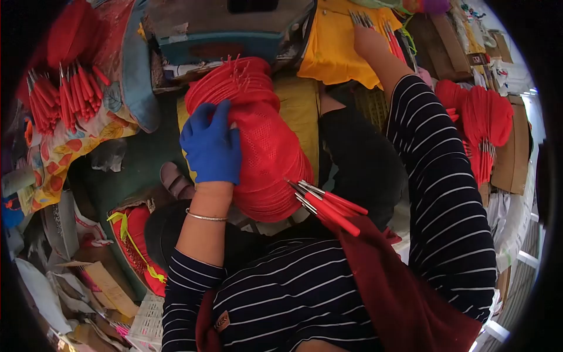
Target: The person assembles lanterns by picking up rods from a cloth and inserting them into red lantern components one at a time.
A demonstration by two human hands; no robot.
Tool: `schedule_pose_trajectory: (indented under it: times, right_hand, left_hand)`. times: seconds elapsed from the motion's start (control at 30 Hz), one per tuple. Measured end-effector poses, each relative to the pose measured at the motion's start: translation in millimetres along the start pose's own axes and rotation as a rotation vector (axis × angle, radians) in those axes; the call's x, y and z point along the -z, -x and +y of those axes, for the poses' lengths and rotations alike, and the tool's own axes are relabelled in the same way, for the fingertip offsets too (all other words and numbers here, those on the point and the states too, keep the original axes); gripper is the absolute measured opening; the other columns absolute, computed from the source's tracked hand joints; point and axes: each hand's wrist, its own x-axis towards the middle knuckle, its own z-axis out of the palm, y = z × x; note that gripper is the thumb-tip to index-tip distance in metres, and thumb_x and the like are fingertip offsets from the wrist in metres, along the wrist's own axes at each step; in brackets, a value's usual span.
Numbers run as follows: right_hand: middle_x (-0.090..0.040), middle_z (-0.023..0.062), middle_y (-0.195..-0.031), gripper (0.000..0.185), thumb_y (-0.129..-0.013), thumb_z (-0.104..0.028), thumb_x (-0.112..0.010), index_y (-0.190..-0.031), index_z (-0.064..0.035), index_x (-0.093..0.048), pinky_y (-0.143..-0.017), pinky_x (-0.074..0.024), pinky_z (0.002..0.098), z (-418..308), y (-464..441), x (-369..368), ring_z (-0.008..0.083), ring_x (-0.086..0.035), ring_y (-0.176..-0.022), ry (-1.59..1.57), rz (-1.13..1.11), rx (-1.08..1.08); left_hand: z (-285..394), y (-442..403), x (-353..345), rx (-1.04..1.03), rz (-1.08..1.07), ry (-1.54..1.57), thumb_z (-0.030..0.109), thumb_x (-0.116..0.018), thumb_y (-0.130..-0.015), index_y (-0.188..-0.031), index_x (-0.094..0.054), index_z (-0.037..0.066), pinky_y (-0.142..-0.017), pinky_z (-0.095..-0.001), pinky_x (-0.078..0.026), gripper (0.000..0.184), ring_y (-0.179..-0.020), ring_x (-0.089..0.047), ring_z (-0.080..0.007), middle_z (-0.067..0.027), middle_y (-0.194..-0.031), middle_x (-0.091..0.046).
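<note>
My left hand (212, 144), in a blue glove, lies on the left side of a stack of red mesh (267, 146) with ringed edges. Its fingers are apart. The stack stands in front of my body over a yellow cloth (296, 111). At the upper right, my bare right hand (370, 47) reaches onto an orange cloth (331, 44), touching or very close to metal-tipped sticks (362, 19). The fingers of that hand are mostly hidden. Several red-handled sticks with metal tips (331, 205) are tucked at the dark red strap across my chest.
Bunches of red-handled sticks (76, 97) lie on a patterned cloth at the left. Red mesh bundles (484, 117) sit at the right near cardboard (511, 149). A blue-grey machine or box (229, 44) stands ahead. A red bag with yellow ribbon (141, 246) is at the lower left.
</note>
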Motion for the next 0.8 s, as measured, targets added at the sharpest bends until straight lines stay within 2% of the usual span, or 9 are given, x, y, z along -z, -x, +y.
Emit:
schedule_pose_trajectory:
  times: [0.1,0.2,0.3,0.37,0.43,0.5,0.57,0.73,0.8]
  right_hand:
    - [-0.064,0.0187,-0.087,0.031,-0.078,-0.010,-0.052,-0.108,-0.0032,-0.051,-0.064,-0.0506,0.0441,9.1,-4.4,-1.7,0.0309,-0.065,-0.075,-0.051,0.136,0.068]
    - [-0.064,0.0173,-0.079,0.047,-0.075,-0.009,-0.055,-0.121,-0.0043,-0.047,-0.056,-0.0508,0.0388,9.7,18.0,16.9,0.0258,-0.065,-0.064,-0.346,0.001,-0.146]
    - [-0.064,0.0150,-0.081,0.064,-0.073,-0.012,-0.063,-0.132,0.0005,-0.039,-0.059,-0.0520,0.0296,1.4,59.9,40.1,0.0179,-0.065,-0.065,-1.018,-0.017,-0.228]
    - [-0.059,0.0028,-0.075,0.045,-0.081,-0.010,-0.059,-0.123,0.0018,-0.048,-0.057,-0.0504,0.0233,-19.1,99.9,53.1,0.0104,-0.058,-0.060,-1.541,0.006,-0.316]
    - [-0.058,0.0009,-0.076,0.035,-0.083,-0.009,-0.058,-0.117,-0.0001,-0.053,-0.061,-0.0495,0.0213,-39.3,136.2,71.9,0.0078,-0.057,-0.062,-1.856,-0.245,-0.353]
    - [-0.058,-0.0001,-0.075,0.026,-0.083,-0.010,-0.058,-0.108,-0.0028,-0.057,-0.060,-0.0484,0.0200,-66.7,173.2,75.2,0.0063,-0.055,-0.061,-1.998,-0.403,-0.319]
    - [-0.057,-0.0012,-0.075,0.016,-0.084,-0.011,-0.058,-0.098,-0.0050,-0.059,-0.061,-0.0469,0.0201,-91.0,208.1,92.4,0.0069,-0.055,-0.061,-2.016,-0.545,-0.266]
    - [-0.051,-0.0029,-0.073,0.014,-0.087,-0.015,-0.055,-0.092,-0.0024,-0.057,-0.060,-0.0418,0.0205,-116.7,257.3,97.9,0.0055,-0.050,-0.064,-1.451,-0.416,0.165]
    - [-0.048,-0.0027,-0.071,0.015,-0.089,-0.014,-0.052,-0.095,-0.0013,-0.056,-0.059,-0.0412,0.0217,-117.9,265.0,113.3,0.0058,-0.049,-0.065,-1.303,-0.443,0.225]
  left_hand:
    - [1.6,-2.9,-1.0,0.004,-0.037,-0.008,0.016,-0.065,-0.072,-0.103,-0.062,0.014,-0.086,-0.0411,-0.040,0.032,-0.098,-0.051,-0.0320,-0.0086,-0.102,-0.056]
    - [4.4,-4.7,-0.2,-0.030,0.022,0.031,0.018,-0.065,-0.074,-0.096,-0.062,0.013,-0.081,-0.0408,-0.043,0.023,-0.093,-0.054,-0.0318,-0.0092,-0.102,-0.056]
    - [8.2,-1.1,1.6,0.038,-0.065,0.270,0.022,-0.065,-0.076,-0.092,-0.062,0.012,-0.072,-0.0396,-0.047,0.019,-0.086,-0.058,-0.0321,-0.0102,-0.100,-0.057]
    - [12.0,3.5,-1.2,0.004,-0.075,0.295,0.023,-0.066,-0.076,-0.093,-0.062,0.012,-0.069,-0.0393,-0.047,0.020,-0.083,-0.059,-0.0319,-0.0107,-0.099,-0.057]
    - [14.1,8.3,-1.2,-0.028,-0.088,0.313,0.025,-0.067,-0.076,-0.093,-0.063,0.012,-0.066,-0.0390,-0.048,0.022,-0.080,-0.060,-0.0316,-0.0113,-0.098,-0.057]
    - [14.6,11.3,1.2,-0.051,-0.339,0.374,0.025,-0.066,-0.077,-0.097,-0.065,0.013,-0.068,-0.0383,-0.049,0.023,-0.082,-0.060,-0.0318,-0.0124,-0.093,-0.060]
    - [1.2,16.0,-10.0,-0.021,-0.398,0.565,0.022,-0.064,-0.079,-0.099,-0.066,0.013,-0.070,-0.0363,-0.049,0.022,-0.084,-0.061,-0.0298,-0.0131,-0.092,-0.061]
    - [-14.0,10.8,5.7,0.023,-0.618,0.916,0.014,-0.058,-0.083,-0.104,-0.065,0.011,-0.077,-0.0290,-0.048,0.022,-0.088,-0.062,-0.0197,-0.0115,-0.092,-0.066]
    - [-15.0,10.0,10.3,0.168,-0.907,1.059,0.006,-0.053,-0.085,-0.104,-0.065,0.005,-0.075,-0.0226,-0.043,0.022,-0.082,-0.054,-0.0077,-0.0018,-0.092,-0.064]
